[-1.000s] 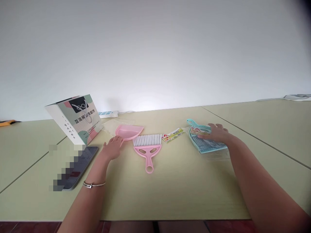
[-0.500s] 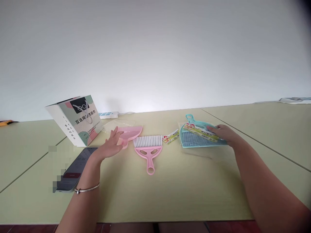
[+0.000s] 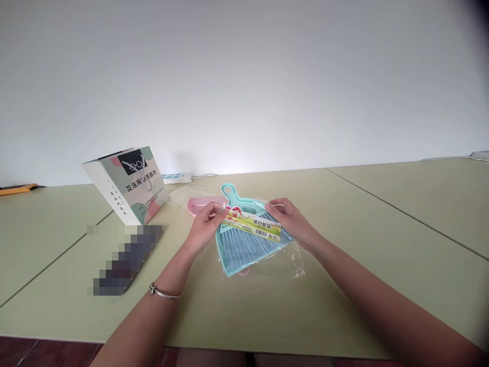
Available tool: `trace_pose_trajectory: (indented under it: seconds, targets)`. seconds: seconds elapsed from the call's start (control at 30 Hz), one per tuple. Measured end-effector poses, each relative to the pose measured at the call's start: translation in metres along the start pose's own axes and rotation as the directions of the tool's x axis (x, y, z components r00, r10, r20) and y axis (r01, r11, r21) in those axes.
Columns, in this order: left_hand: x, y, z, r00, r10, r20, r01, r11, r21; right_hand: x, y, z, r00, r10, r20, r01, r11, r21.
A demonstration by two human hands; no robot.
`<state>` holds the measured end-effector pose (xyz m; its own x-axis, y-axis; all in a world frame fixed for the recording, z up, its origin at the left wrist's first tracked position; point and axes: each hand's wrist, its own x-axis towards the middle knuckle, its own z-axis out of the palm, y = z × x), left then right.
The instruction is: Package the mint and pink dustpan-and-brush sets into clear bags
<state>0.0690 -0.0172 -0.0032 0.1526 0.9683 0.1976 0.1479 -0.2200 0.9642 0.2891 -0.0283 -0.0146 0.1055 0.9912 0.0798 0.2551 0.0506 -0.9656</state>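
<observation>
A turquoise dustpan and brush set [image 3: 250, 255], still in its clear plastic bag, is held up over the table with its bristles toward me. A printed label card [image 3: 252, 226] lies across it, and the dustpan's looped handle points away from me. My left hand [image 3: 208, 224] is closed in a pinch at the set's left side, by the card's end. On the upper right edge, my right hand [image 3: 292, 221] grips the bag and set between thumb and fingers. Behind my left hand is a pink dustpan [image 3: 196, 205], partly covered. Only the handle end of a pink brush [image 3: 243, 271] shows beneath the set.
A paper gift bag [image 3: 143, 186] with rope handles leans at the left, and a blurred-out phone [image 3: 128, 262] lies before it. Loose clear plastic [image 3: 179, 196] and a white power strip [image 3: 178, 178] are near the wall. An orange-yellow tool [image 3: 17, 189] sits far left.
My right hand has brought the turquoise set from the right to the middle, over the pink brush. My left hand has left the pink dustpan and closed on the set's left side.
</observation>
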Motion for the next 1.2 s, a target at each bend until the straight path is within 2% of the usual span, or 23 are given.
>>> trace_pose_trajectory:
  seconds: [0.03,0.07,0.1,0.13,0.17,0.2,0.27,0.33,0.43,0.53,0.6,0.67,0.73,0.77,0.8,0.87,0.93,0.97,1.0,1.03,1.1,1.17,1.2]
  targets:
    - [0.002,-0.002,-0.001,0.998,0.010,-0.068,-0.012,1.000,-0.026,-0.001,0.000,0.000,0.988,-0.089,-0.129,0.088,0.996,-0.015]
    - [0.004,-0.004,-0.002,0.989,0.020,-0.143,-0.028,0.998,-0.056,-0.003,0.000,-0.001,0.942,-0.203,-0.268,0.199,0.979,-0.044]
    - [0.006,-0.004,-0.003,0.976,0.021,-0.218,-0.041,0.995,-0.086,-0.005,-0.001,-0.002,0.873,-0.315,-0.372,0.309,0.948,-0.078]
    - [0.007,-0.005,-0.004,0.960,0.014,-0.279,-0.048,0.992,-0.114,-0.007,-0.002,-0.002,0.821,-0.397,-0.409,0.396,0.914,-0.092]
    - [0.007,-0.004,-0.005,0.946,0.009,-0.324,-0.058,0.988,-0.142,-0.010,-0.003,-0.001,0.827,-0.422,-0.371,0.436,0.899,-0.048]
    - [0.007,-0.004,-0.005,0.934,0.011,-0.357,-0.074,0.984,-0.164,-0.013,-0.005,0.002,0.880,-0.390,-0.271,0.417,0.908,0.046]
    - [0.006,-0.003,-0.006,0.915,0.045,-0.402,-0.131,0.973,-0.189,-0.018,-0.006,0.011,0.965,-0.261,-0.017,0.257,0.935,0.244]
    - [0.005,-0.002,-0.005,0.904,0.095,-0.417,-0.193,0.961,-0.198,-0.021,-0.005,0.022,0.983,-0.136,0.120,0.080,0.918,0.389]
    - [0.002,-0.001,-0.003,0.927,0.100,-0.362,-0.185,0.960,-0.209,-0.020,0.001,0.032,0.989,-0.011,0.145,-0.071,0.834,0.547]
    - [-0.002,-0.001,0.000,0.965,0.101,-0.240,-0.152,0.967,-0.204,-0.015,0.009,0.033,0.982,0.109,0.152,-0.183,0.732,0.657]
    - [-0.003,0.000,0.004,0.971,0.160,-0.179,-0.190,0.968,-0.165,-0.012,0.013,0.032,0.974,0.160,0.159,-0.225,0.692,0.686]
    - [-0.003,0.002,0.005,0.958,0.232,-0.170,-0.252,0.962,-0.105,-0.010,0.015,0.032,0.972,0.165,0.165,-0.233,0.691,0.684]
    - [-0.001,0.003,0.001,0.928,0.265,-0.263,-0.287,0.957,-0.048,-0.009,0.016,0.031,0.975,0.152,0.161,-0.221,0.705,0.673]
    - [0.002,0.004,-0.004,0.898,0.258,-0.356,-0.291,0.956,-0.041,-0.009,0.016,0.031,0.978,0.145,0.152,-0.210,0.717,0.665]
    - [0.005,0.004,-0.012,0.853,0.234,-0.466,-0.288,0.956,-0.047,-0.008,0.016,0.029,0.981,0.140,0.136,-0.195,0.730,0.655]
    - [0.012,0.002,-0.032,0.714,0.128,-0.688,-0.269,0.958,-0.102,-0.004,0.017,0.023,0.988,0.135,0.069,-0.148,0.759,0.634]
    - [0.019,-0.003,-0.055,0.613,0.018,-0.790,-0.181,0.976,-0.119,0.001,0.017,0.012,0.992,0.124,-0.035,-0.076,0.781,0.620]
    - [0.022,-0.006,-0.066,0.591,0.000,-0.807,-0.130,0.987,-0.095,0.004,0.017,0.005,0.989,0.103,-0.105,-0.019,0.799,0.601]
    - [0.025,-0.009,-0.075,0.578,-0.012,-0.816,-0.080,0.994,-0.071,0.006,0.017,-0.003,0.980,0.060,-0.190,0.057,0.830,0.555]
    - [0.026,-0.013,-0.082,0.594,-0.026,-0.804,-0.017,0.999,-0.045,0.008,0.016,-0.010,0.959,-0.010,-0.283,0.148,0.871,0.469]
    - [0.028,-0.019,-0.088,0.635,-0.054,-0.771,0.135,0.990,0.042,0.009,0.013,-0.024,0.875,-0.207,-0.438,0.313,0.932,0.185]
    - [0.027,-0.022,-0.084,0.628,-0.039,-0.777,0.286,0.940,0.184,0.008,0.009,-0.035,0.778,-0.360,-0.515,0.372,0.925,-0.085]
    - [0.025,-0.021,-0.080,0.609,0.026,-0.793,0.322,0.905,0.277,0.007,0.006,-0.038,0.746,-0.383,-0.545,0.370,0.919,-0.139]
